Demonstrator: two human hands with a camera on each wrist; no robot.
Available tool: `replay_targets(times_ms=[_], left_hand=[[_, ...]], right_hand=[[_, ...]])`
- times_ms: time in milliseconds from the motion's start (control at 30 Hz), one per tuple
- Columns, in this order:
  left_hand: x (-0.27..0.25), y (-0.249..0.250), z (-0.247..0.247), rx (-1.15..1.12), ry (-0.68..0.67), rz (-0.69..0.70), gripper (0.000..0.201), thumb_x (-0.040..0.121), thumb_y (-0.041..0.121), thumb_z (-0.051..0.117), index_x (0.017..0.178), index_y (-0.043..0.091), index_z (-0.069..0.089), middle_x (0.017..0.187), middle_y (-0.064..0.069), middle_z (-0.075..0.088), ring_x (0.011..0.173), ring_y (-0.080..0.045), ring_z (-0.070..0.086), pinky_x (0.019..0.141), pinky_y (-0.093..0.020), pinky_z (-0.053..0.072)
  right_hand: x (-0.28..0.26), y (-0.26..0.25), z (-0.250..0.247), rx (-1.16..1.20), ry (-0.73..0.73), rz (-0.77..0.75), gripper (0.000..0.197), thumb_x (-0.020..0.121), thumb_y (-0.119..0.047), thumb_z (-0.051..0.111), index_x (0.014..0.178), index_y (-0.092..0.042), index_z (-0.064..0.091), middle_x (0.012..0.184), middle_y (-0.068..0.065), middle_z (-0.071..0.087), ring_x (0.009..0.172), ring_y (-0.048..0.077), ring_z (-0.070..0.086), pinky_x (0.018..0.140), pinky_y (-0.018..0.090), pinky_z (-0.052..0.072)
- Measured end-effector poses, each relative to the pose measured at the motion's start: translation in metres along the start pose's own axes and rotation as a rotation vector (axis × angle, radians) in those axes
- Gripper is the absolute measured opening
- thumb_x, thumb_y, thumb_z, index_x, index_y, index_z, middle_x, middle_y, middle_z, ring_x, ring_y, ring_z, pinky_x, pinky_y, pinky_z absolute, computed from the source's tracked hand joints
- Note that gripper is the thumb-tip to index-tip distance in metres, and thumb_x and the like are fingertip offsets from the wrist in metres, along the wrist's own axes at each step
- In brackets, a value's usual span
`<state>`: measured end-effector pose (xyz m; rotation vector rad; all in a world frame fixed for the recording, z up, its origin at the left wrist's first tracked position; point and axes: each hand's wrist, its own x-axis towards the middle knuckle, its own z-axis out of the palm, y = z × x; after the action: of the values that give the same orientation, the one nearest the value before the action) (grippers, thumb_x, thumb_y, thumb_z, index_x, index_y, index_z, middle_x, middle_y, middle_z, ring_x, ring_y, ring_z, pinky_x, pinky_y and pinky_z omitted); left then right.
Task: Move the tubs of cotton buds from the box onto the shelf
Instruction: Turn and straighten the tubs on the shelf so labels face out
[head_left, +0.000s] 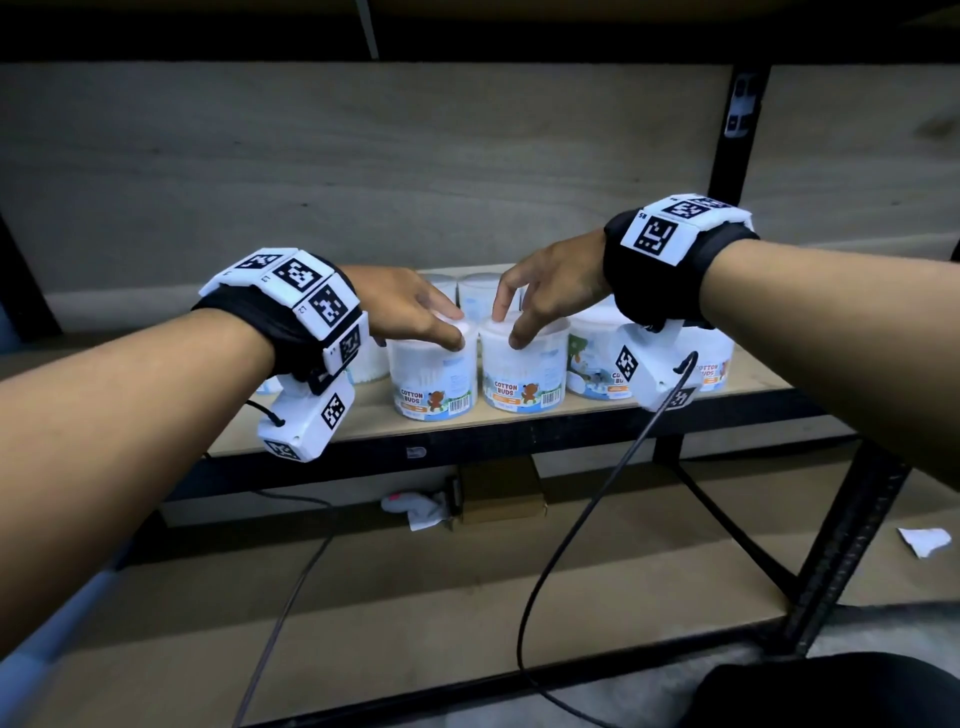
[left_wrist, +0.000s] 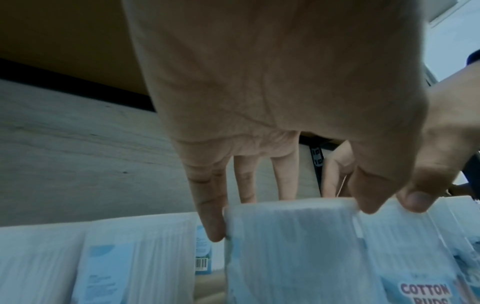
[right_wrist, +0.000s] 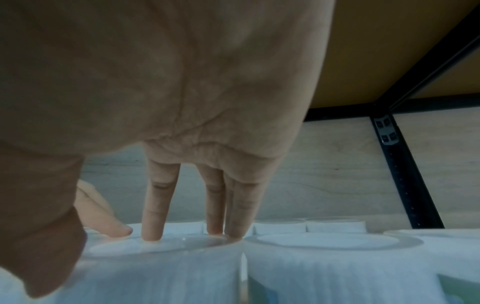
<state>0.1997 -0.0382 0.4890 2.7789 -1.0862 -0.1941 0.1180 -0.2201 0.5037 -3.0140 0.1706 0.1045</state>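
Several clear tubs of cotton buds stand on the wooden shelf (head_left: 519, 422). My left hand (head_left: 441, 325) reaches down onto the front left tub (head_left: 434, 384). In the left wrist view the left hand (left_wrist: 291, 202) holds this tub (left_wrist: 298, 257) round its lid, thumb on the near rim and little finger down its left side. My right hand (head_left: 511, 322) arches over the front middle tub (head_left: 522, 374). Its straight fingers (right_wrist: 153, 216) touch the lid of that tub (right_wrist: 155, 273), and the thumb lies along the near side. No box with tubs is in view.
More tubs stand behind (head_left: 483, 291), to the right (head_left: 592, 358) and to the left (head_left: 371, 364). A black upright post (head_left: 727, 145) rises at the back right. Below the shelf lie a small cardboard box (head_left: 501, 493), cables (head_left: 571, 519) and paper scraps (head_left: 924, 540).
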Motion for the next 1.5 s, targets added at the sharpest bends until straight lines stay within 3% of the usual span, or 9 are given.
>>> replay_targets(times_ms=[200, 367, 567, 733, 967, 1133, 1233, 1400, 1500], left_hand=[[-0.001, 0.002, 0.001, -0.053, -0.013, -0.009, 0.048, 0.079, 0.064, 0.064, 0.121, 0.041, 0.066, 0.127, 0.01, 0.06, 0.114, -0.018, 0.057, 0.087, -0.038, 0.058], [0.005, 0.0, 0.008, -0.099, 0.064, -0.058, 0.063, 0.052, 0.086, 0.064, 0.1, 0.046, 0.074, 0.118, 0.014, 0.068, 0.1, -0.017, 0.064, 0.081, -0.037, 0.06], [0.013, 0.002, 0.014, -0.058, 0.148, -0.123, 0.088, 0.045, 0.091, 0.061, 0.1, 0.024, 0.078, 0.117, -0.001, 0.071, 0.095, -0.024, 0.067, 0.084, -0.039, 0.058], [0.013, 0.002, 0.016, -0.041, 0.181, -0.134, 0.087, 0.049, 0.091, 0.059, 0.101, 0.025, 0.077, 0.116, -0.001, 0.071, 0.067, -0.019, 0.058, 0.081, -0.036, 0.056], [0.011, 0.002, 0.016, -0.025, 0.174, -0.136, 0.086, 0.051, 0.093, 0.056, 0.1, 0.025, 0.077, 0.11, 0.0, 0.073, 0.077, -0.02, 0.065, 0.084, -0.036, 0.057], [0.006, 0.003, 0.017, 0.023, 0.194, -0.115, 0.084, 0.063, 0.088, 0.052, 0.11, 0.022, 0.073, 0.113, -0.003, 0.071, 0.063, -0.015, 0.058, 0.08, -0.032, 0.052], [0.0, 0.006, 0.017, 0.074, 0.202, -0.09, 0.079, 0.074, 0.085, 0.043, 0.118, 0.026, 0.069, 0.122, -0.002, 0.066, 0.068, -0.014, 0.058, 0.082, -0.032, 0.049], [-0.009, -0.011, 0.011, 0.02, 0.241, -0.076, 0.075, 0.081, 0.082, 0.032, 0.126, 0.03, 0.062, 0.139, 0.001, 0.055, 0.106, -0.026, 0.056, 0.099, -0.04, 0.047], [-0.012, -0.036, 0.006, 0.084, 0.281, -0.095, 0.073, 0.082, 0.082, 0.03, 0.126, 0.033, 0.061, 0.136, 0.003, 0.059, 0.121, -0.025, 0.053, 0.104, -0.038, 0.042]], right_hand=[[0.002, 0.003, 0.002, 0.023, -0.02, -0.006, 0.038, 0.077, -0.038, 0.074, 0.113, -0.043, 0.061, 0.125, -0.008, 0.057, 0.117, 0.017, 0.052, 0.106, 0.036, 0.04], [0.003, 0.008, 0.006, 0.087, -0.049, -0.033, 0.039, 0.082, -0.022, 0.068, 0.117, -0.036, 0.058, 0.132, -0.004, 0.056, 0.126, 0.015, 0.05, 0.109, 0.036, 0.038], [0.009, 0.017, 0.011, 0.159, -0.054, -0.052, 0.04, 0.083, -0.014, 0.067, 0.117, -0.035, 0.059, 0.138, -0.008, 0.051, 0.129, 0.014, 0.047, 0.108, 0.033, 0.039], [0.012, 0.022, 0.015, 0.207, -0.048, -0.062, 0.039, 0.082, -0.016, 0.068, 0.113, -0.038, 0.059, 0.138, -0.009, 0.051, 0.13, 0.014, 0.046, 0.108, 0.036, 0.04], [0.012, 0.023, 0.015, 0.185, -0.035, -0.07, 0.039, 0.083, -0.019, 0.068, 0.115, -0.04, 0.058, 0.14, -0.008, 0.05, 0.131, 0.014, 0.045, 0.107, 0.034, 0.04], [0.011, 0.022, 0.015, 0.153, -0.036, -0.071, 0.04, 0.084, -0.019, 0.067, 0.118, -0.037, 0.057, 0.142, -0.007, 0.048, 0.132, 0.013, 0.045, 0.104, 0.03, 0.038], [0.012, 0.019, 0.014, 0.176, -0.02, -0.066, 0.034, 0.085, -0.022, 0.067, 0.117, -0.033, 0.061, 0.133, -0.006, 0.056, 0.127, 0.015, 0.049, 0.105, 0.032, 0.04], [0.019, 0.005, 0.006, 0.112, 0.144, -0.052, 0.034, 0.081, -0.055, 0.067, 0.107, -0.032, 0.067, 0.114, -0.01, 0.065, 0.112, 0.013, 0.056, 0.104, 0.034, 0.04], [0.027, -0.01, 0.005, 0.165, 0.188, -0.062, 0.037, 0.08, -0.055, 0.069, 0.106, -0.028, 0.067, 0.112, -0.004, 0.067, 0.095, 0.015, 0.062, 0.088, 0.034, 0.053]])
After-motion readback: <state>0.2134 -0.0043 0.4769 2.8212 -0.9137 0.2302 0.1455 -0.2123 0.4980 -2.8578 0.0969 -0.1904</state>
